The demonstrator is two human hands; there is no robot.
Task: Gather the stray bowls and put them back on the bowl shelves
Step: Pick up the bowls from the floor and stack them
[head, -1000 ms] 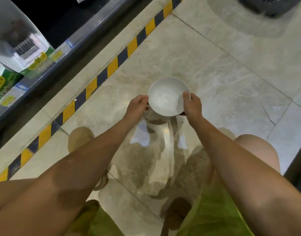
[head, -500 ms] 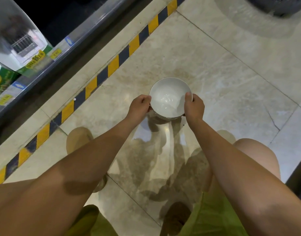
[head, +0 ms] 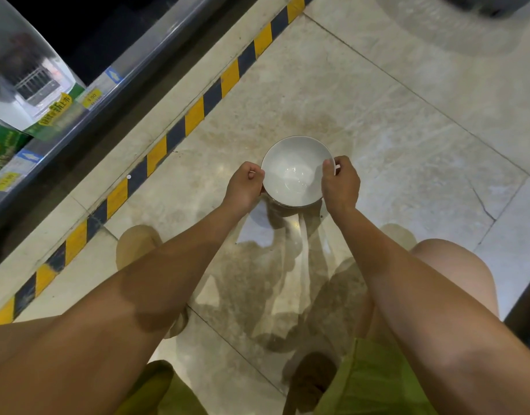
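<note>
A white bowl (head: pixel 293 170) sits in the middle of the view, low over the tiled floor, with the rim of at least one more bowl showing under its near edge. My left hand (head: pixel 245 185) grips its left rim. My right hand (head: pixel 341 184) grips its right rim, thumb hooked over the edge into the bowl. Whether the stack touches the floor I cannot tell; a shadow lies just beneath it. Both forearms stretch out from the bottom of the view.
A store shelf (head: pixel 117 82) with price tags and green boxed goods (head: pixel 6 145) runs along the left. A yellow and black hazard stripe (head: pixel 194 115) marks the floor beside it. A dark basket (head: pixel 494 4) stands at the top right. My bent knees are below.
The bowl has gone a little lower and farther from me, with both hands still on its rim. The camera has tilted slightly, so the shelf sits lower in view.
</note>
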